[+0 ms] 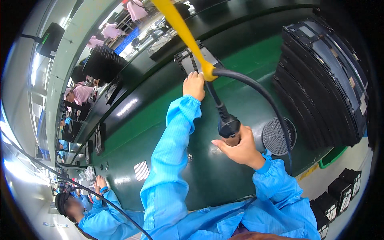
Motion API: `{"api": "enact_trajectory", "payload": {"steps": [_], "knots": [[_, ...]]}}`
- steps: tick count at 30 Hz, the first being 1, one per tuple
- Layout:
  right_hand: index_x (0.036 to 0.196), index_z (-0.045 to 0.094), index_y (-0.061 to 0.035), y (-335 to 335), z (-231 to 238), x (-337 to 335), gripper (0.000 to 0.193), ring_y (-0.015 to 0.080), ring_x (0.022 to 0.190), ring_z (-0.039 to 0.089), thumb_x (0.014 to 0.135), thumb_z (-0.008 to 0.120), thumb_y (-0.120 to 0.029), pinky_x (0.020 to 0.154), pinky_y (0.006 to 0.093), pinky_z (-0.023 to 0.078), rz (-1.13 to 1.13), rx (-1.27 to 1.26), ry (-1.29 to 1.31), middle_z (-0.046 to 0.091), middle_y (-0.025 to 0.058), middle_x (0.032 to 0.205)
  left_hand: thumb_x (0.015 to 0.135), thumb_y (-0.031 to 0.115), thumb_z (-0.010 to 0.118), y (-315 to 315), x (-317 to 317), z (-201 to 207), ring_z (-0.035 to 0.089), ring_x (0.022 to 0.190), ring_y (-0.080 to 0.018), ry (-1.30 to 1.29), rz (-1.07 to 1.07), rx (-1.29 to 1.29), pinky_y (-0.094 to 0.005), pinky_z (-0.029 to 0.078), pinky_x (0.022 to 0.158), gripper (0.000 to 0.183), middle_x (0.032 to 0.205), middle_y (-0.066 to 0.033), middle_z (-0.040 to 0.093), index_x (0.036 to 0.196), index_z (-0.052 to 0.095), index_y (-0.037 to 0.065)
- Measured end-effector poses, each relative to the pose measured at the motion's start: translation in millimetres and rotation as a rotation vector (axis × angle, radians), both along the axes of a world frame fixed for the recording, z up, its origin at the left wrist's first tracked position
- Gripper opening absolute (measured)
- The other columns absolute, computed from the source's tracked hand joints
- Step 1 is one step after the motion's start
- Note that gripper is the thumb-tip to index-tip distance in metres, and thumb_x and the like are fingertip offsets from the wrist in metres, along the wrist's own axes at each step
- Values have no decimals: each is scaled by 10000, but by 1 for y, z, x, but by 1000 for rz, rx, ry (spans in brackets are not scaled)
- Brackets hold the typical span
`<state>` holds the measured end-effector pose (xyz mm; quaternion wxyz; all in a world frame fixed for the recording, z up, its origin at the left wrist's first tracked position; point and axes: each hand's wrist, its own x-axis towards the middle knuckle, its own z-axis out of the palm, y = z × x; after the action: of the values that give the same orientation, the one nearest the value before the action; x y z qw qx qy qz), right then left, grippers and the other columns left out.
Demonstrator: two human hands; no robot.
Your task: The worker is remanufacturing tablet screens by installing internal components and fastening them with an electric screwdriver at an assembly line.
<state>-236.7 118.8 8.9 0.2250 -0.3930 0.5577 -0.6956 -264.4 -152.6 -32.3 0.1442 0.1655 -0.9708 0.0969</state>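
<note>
Over the green worktop (212, 176), the right hand (242, 149) curls around a black corded tool (229, 127); the left hand (194, 85) is at a flat panel's (206, 56) near edge, grip unclear. Dark panels (320, 86) stand stacked rightward; pink-clad people (83, 93) work beyond.

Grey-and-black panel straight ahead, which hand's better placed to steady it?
Probably the left hand: it's at the panel's near edge, while the right hand holds the corded tool.

A factory is shown by pink-clad workers (83, 94) beyond the table's (218, 180) far edge and parts (314, 96) stacked at its right edge.
</note>
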Motion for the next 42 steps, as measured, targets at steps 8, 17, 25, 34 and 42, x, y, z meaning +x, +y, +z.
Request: {"api": "enact_trajectory", "payload": {"steps": [8,17,25,34,42], "knots": [[845,515,-46,1,11,9,358,33,517,472,624,794,-86,472,215,390,0,-118,-195,500,-33,561,615,77,649,7,-5,21,555,993,-284,31,291,-39,-398,433,782,409,1025,-121,598,1010,552,35],[951,522,-32,13,-6,-4,323,27,505,427,703,712,48,463,180,344,-220,-102,2,491,-32,610,497,80,610,82,112,45,595,905,-280,395,-160,-11,-383,429,792,476,982,-128,630,971,616,39],[977,539,-20,32,23,-26,356,48,508,502,680,715,68,478,171,378,-232,-88,-161,546,-4,616,497,34,590,177,210,34,579,1013,-358,373,-167,155,-441,439,859,429,994,-135,644,920,641,-13],[933,542,-92,36,4,-55,392,346,1085,536,604,745,-158,1008,551,283,494,-56,-126,644,140,883,657,79,718,251,250,-4,396,1232,-390,325,-115,664,-621,242,975,455,1290,-176,462,1094,596,64],[1061,570,-85,25,-8,-60,584,350,1205,442,567,804,-289,1053,516,241,602,48,-63,543,204,1191,702,-15,641,254,249,1,425,1206,-392,351,-194,820,-570,299,973,342,1253,-203,482,1040,618,31]]}}
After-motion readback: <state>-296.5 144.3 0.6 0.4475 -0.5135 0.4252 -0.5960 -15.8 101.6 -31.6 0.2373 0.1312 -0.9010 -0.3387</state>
